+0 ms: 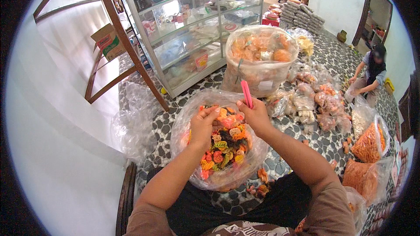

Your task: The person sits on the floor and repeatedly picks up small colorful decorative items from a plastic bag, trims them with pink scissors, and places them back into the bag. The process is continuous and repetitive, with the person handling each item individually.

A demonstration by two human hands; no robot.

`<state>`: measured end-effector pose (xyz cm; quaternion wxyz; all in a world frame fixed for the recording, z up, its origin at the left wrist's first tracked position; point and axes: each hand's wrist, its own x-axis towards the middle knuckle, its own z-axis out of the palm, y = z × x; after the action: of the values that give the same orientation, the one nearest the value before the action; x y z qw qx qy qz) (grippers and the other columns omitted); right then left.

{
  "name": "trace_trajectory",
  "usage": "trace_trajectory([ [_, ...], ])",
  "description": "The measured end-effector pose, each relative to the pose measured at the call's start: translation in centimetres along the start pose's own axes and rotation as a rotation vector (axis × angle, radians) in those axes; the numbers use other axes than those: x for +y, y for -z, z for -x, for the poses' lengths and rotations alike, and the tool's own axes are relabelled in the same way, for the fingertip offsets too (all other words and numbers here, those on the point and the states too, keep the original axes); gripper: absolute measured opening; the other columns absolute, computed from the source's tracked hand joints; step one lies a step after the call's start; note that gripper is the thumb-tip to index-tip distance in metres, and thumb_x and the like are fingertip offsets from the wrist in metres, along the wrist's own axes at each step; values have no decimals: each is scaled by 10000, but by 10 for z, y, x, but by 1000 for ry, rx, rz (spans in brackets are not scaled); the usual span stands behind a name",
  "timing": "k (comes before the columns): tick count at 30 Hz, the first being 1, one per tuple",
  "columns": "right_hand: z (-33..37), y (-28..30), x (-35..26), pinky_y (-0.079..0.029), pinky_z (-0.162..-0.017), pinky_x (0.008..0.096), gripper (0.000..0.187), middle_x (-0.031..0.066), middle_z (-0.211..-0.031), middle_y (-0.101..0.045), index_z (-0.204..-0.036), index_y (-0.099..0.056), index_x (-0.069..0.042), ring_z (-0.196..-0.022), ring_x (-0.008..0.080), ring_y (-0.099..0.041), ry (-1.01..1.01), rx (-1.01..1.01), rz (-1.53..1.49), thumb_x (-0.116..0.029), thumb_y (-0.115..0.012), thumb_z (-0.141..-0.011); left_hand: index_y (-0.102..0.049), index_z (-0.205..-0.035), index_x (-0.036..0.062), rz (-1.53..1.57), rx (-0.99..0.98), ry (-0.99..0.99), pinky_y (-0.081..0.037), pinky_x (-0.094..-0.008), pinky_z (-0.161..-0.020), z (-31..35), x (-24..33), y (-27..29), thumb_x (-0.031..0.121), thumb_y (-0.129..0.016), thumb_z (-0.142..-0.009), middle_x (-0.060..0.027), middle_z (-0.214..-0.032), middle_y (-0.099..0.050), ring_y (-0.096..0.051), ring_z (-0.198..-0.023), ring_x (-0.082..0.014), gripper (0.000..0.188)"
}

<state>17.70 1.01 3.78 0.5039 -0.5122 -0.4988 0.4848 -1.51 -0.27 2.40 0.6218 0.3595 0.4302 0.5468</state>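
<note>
In front of me on the floor stands a wide clear plastic bag [183, 148], its mouth spread open. Inside lie many small frilly pieces [218, 156] in orange, red, yellow, green and dark brown. Over the bag, my left hand [204, 126] is closed on an orange and pink frilly piece [226, 116]. My right hand [255, 116] is wrapped round a slim pink tool [246, 92] that points up; its lower end is hidden. The right fingertips are beside the frilly piece, but whether they touch it I cannot tell.
A tall filled plastic sack [258, 76] stands just beyond the bag. Many filled bags [323, 100] cover the floor at right, where another person [372, 76] crouches. A glass display cabinet [183, 30] and a wooden frame [127, 46] stand far left. Loose pieces [262, 190] lie by my legs.
</note>
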Motion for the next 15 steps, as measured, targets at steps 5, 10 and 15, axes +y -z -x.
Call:
trace_trajectory([
  [5,16,2,7,-533,-752,394,351,90,-918,-683,-1115,-668,-19,-820,224,-665,549,-137,381,-230,-801,-868,-616,-1194,35,-5,109,21,-617,-320,-662,-1,11,11,216,-710,-977,-80,-949,-714,-709,-746,-166,297],
  [10,16,-11,25,-532,-763,401,415,128,-951,-725,-1175,-668,-15,-857,267,-698,450,-113,409,-235,-824,-860,-628,-1131,28,44,76,67,-611,-314,-662,2,11,9,228,-707,-984,-88,-941,-713,-706,-744,-176,260],
  [15,3,-13,23,-520,-633,324,342,104,-894,-743,-1114,-693,21,-730,185,-682,143,-82,24,-228,-801,-905,-680,-1144,-18,1,34,4,-608,-292,-688,0,14,13,208,-710,-986,-106,-1012,-736,-714,-781,-174,277],
])
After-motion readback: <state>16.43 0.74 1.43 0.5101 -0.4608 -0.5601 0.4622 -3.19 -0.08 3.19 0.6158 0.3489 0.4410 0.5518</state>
